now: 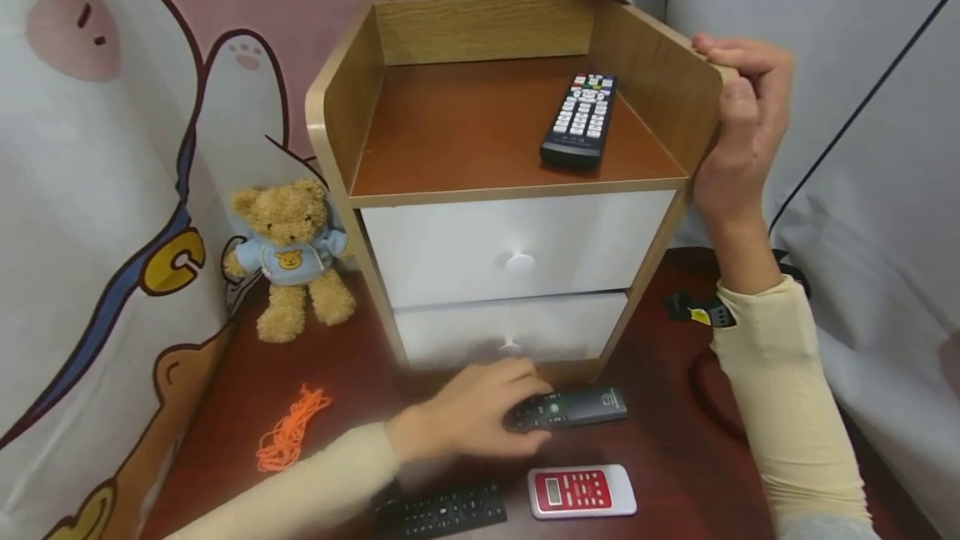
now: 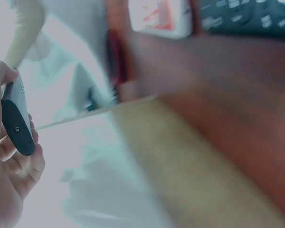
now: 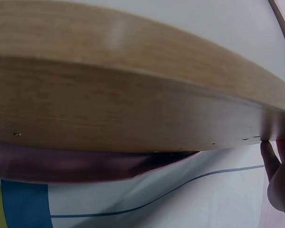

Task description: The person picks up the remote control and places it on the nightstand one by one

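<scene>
My left hand (image 1: pixel 480 411) grips one end of a dark remote control (image 1: pixel 581 408) just in front of a small wooden cabinet's (image 1: pixel 510 198) lower drawer. In the left wrist view, the thumb and fingers hold the remote (image 2: pixel 16 118) from both sides. At the cabinet's upper right, my right hand (image 1: pixel 750 123) holds the side panel, fingers over its edge and thumb at the front. Only a few fingertips (image 3: pixel 270 161) show against the panel in the right wrist view. Another black remote (image 1: pixel 579 119) lies on the cabinet's top shelf.
Nearer me on the dark red table (image 1: pixel 660 473) lie a white-and-red remote (image 1: pixel 581 490) and a long black remote (image 1: pixel 446 512). Orange string (image 1: pixel 291 432) and a teddy bear (image 1: pixel 292 257) are at left. A black strap (image 1: pixel 701 312) is right of the cabinet.
</scene>
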The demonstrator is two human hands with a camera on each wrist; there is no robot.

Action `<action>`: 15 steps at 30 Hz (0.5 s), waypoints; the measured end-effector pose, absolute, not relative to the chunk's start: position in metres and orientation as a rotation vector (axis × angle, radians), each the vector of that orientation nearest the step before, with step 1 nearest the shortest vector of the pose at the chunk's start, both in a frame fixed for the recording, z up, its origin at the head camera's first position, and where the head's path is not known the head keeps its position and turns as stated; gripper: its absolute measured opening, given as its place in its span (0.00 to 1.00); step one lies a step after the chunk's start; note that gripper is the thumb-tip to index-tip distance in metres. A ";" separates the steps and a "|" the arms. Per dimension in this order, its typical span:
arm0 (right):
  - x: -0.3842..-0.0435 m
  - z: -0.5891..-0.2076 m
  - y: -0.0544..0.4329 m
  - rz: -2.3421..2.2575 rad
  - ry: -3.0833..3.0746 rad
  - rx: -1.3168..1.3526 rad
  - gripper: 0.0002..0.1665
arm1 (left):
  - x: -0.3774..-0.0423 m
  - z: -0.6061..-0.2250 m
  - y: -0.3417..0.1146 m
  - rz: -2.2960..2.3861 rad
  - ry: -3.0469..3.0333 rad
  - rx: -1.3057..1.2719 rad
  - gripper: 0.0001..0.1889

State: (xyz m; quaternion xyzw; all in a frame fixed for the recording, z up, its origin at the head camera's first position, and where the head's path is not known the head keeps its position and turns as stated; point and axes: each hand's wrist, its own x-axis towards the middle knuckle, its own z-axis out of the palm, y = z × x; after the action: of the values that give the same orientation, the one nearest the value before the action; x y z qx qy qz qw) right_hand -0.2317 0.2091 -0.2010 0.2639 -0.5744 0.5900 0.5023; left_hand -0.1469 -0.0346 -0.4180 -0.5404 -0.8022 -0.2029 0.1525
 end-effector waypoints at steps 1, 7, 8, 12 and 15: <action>-0.232 -0.201 0.209 1.425 -1.386 0.641 0.17 | -0.147 -0.409 -0.038 -0.599 -2.253 -1.547 0.24; -0.231 -0.200 0.210 1.412 -1.394 0.656 0.16 | -0.145 -0.349 -0.058 -0.646 -2.066 -1.498 0.26; -0.231 -0.200 0.210 1.410 -1.394 0.656 0.16 | -0.145 -0.339 -0.061 -0.646 -2.043 -1.492 0.27; -0.230 -0.199 0.209 1.419 -1.381 0.652 0.16 | -0.143 -0.297 -0.068 -0.665 -1.927 -1.453 0.28; -0.228 -0.198 0.207 1.432 -1.369 0.644 0.16 | -0.140 -0.266 -0.073 -0.716 -1.903 -1.363 0.27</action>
State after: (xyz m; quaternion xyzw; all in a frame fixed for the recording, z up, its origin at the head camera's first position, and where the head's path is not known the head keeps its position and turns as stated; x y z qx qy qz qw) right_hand -0.2278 0.2066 -0.1983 0.2670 -0.5672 0.5934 0.5049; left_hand -0.1399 -0.0729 -0.2657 -0.5237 -0.7311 -0.2751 0.3398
